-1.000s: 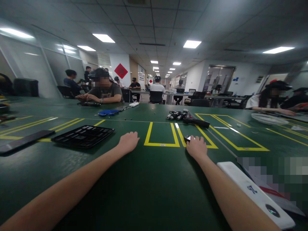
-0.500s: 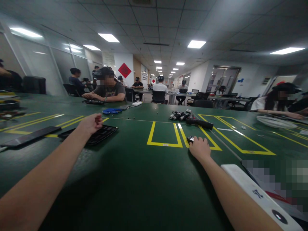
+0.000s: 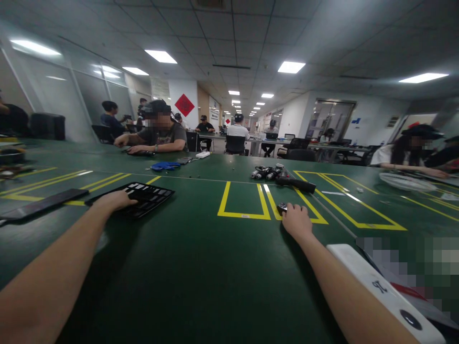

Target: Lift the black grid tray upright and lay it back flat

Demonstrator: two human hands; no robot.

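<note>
On the left, a black tray [image 3: 158, 195] with several small compartments lies on the green table. My left hand [image 3: 115, 200] reaches over its near left part, with the fingers drawn together at a dark spot among the compartments. What those fingers hold, if anything, I cannot make out. My right hand [image 3: 297, 220] rests low on the table to the right, curled around a small black object [image 3: 282, 207]. Only that object's far left end shows past the fingers, at the yellow tape lines.
A dark flat device [image 3: 46, 204] lies left of the tray, with a blue item [image 3: 165, 166] behind it. Black cables [image 3: 267, 172] and a black handle-like piece [image 3: 297, 185] sit beyond my right hand. A white device [image 3: 380, 286] lies beside my right forearm. A person [image 3: 168, 131] sits opposite.
My left hand has come down and to the left, from above the tray onto its near left part. The right hand keeps its hold on the small black object.
</note>
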